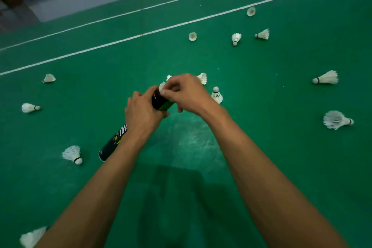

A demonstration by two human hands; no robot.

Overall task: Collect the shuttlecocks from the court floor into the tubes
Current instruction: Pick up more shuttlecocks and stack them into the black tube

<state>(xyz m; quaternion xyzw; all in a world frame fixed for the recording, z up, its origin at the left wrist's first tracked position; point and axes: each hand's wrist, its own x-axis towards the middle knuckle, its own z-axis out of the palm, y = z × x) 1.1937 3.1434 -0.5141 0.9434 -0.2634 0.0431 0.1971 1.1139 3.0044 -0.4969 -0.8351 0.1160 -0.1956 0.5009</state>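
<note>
Green court floor (312,167), scuffed pale at centre. Left hand (143,111) grips a tilted black tube (111,144). Right hand (186,94) pinches a shuttlecock (162,86) at its mouth. Loose shuttlecocks (326,77) lie scattered around. Beyond, two white lines (141,35), then a grey wall (80,2).

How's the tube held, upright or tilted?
Tilted. The left hand grips the tube, which slants from base near the person to mouth farther off, where the right hand pinches a shuttlecock.

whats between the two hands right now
In the head view, the top end of the black and green tube, with a white shuttlecock at its mouth, sits between the left hand and the right hand.
</note>
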